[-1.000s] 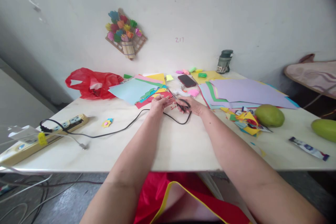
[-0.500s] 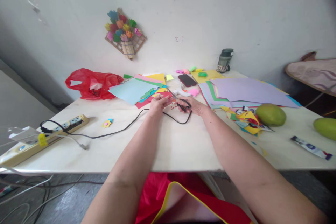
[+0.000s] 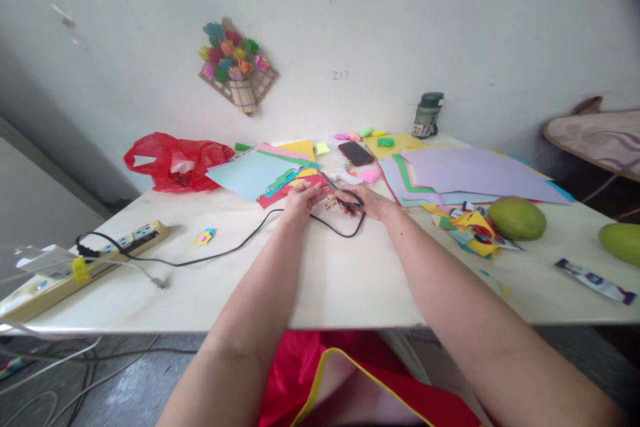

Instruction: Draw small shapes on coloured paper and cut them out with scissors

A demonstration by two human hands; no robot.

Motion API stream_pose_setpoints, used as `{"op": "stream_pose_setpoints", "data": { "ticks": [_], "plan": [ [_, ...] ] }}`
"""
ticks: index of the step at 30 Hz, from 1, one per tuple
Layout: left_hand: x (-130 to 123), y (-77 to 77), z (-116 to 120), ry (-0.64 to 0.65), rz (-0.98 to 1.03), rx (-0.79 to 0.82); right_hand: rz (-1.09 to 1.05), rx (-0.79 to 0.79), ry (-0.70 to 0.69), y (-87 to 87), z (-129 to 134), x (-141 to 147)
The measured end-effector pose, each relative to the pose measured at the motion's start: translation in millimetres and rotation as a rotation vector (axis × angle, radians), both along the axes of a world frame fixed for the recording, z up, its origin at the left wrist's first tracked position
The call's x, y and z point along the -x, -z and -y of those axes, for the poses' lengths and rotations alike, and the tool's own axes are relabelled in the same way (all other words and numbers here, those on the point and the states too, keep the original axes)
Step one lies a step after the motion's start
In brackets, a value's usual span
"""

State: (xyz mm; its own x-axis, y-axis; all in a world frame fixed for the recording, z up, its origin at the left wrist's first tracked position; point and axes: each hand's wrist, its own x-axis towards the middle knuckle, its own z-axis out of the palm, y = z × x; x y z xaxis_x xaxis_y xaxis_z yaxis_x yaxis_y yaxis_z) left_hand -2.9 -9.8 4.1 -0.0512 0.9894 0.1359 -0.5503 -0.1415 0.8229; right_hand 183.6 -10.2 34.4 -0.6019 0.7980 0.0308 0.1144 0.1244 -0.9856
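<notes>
Near the middle of the white table (image 3: 340, 280), my right hand (image 3: 367, 200) is closed round the black handles of a pair of scissors (image 3: 353, 199). Their blades point up and left, toward the coloured paper. My left hand (image 3: 302, 199) is closed in a pinch just left of the blades; a small red piece seems to be at its fingertips, too small to make out well. Small red scraps (image 3: 331, 201) lie between my hands. Behind my left hand is a red sheet (image 3: 273, 197) with green and blue wavy cut pieces (image 3: 284, 179) on it.
A black cable (image 3: 227, 251) runs from the power strip (image 3: 90, 270) to below my hands. Around stand a red bag (image 3: 175, 163), phone (image 3: 356, 153), purple sheets (image 3: 465, 170), paper scraps (image 3: 475, 230), green fruit (image 3: 517, 218), a tube (image 3: 595, 281) and a bottle (image 3: 427, 115).
The view has shifted very slightly. Both hands keep nearly the same place and hold.
</notes>
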Motion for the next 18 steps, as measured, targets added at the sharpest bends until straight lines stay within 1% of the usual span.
{"op": "stream_pose_setpoints", "data": {
  "ticks": [9,18],
  "plan": [
    [-0.1,-0.6,0.8,-0.006,-0.012,0.006,0.0,-0.001,0.011,-1.5,1.9,1.5],
    [-0.5,-1.3,1.3,-0.017,0.002,0.016,-0.011,-0.009,-0.009,-0.4,1.5,1.3]
  ]
}}
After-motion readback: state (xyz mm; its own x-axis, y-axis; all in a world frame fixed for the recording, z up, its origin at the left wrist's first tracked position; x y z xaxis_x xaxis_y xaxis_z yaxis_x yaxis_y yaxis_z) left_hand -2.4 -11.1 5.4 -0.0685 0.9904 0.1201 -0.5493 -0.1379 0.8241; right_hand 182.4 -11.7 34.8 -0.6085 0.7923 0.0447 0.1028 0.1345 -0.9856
